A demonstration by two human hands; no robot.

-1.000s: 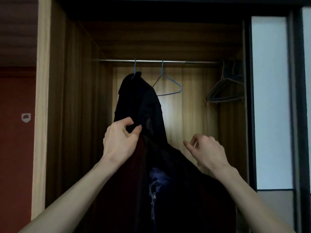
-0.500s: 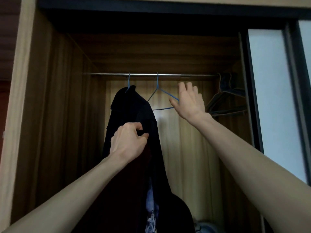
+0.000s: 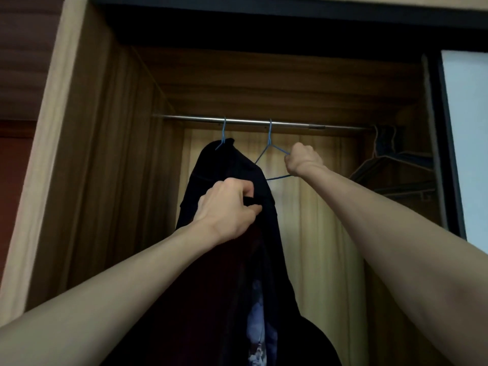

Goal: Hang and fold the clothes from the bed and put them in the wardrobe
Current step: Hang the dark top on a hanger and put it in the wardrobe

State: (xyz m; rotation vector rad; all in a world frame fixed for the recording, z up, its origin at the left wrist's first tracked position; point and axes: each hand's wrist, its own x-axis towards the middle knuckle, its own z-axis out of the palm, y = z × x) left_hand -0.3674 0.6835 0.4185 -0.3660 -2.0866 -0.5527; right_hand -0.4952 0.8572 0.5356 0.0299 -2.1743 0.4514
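Observation:
Inside the open wardrobe [image 3: 111, 143] a metal rail [image 3: 264, 122] runs across. A black garment [image 3: 224, 165] hangs from it on a blue wire hanger [image 3: 224, 133]. My left hand [image 3: 227, 207] pinches a dark garment held up in front of the hanging one; a pale print shows low on the dark cloth [image 3: 257, 320]. To the right an empty blue wire hanger [image 3: 270, 143] hangs on the rail, and my right hand [image 3: 303, 159] is closed around its right arm.
Several dark empty hangers [image 3: 396, 165] crowd the rail's right end. A sliding door with a pale panel [image 3: 467, 143] stands at the right. The wardrobe's wooden side wall is at the left, with a reddish wall [image 3: 13, 180] beyond.
My right hand rose from beside the dark cloth to the empty blue hanger and closed on it. My left hand kept its pinch on the garment. The view tilted upward.

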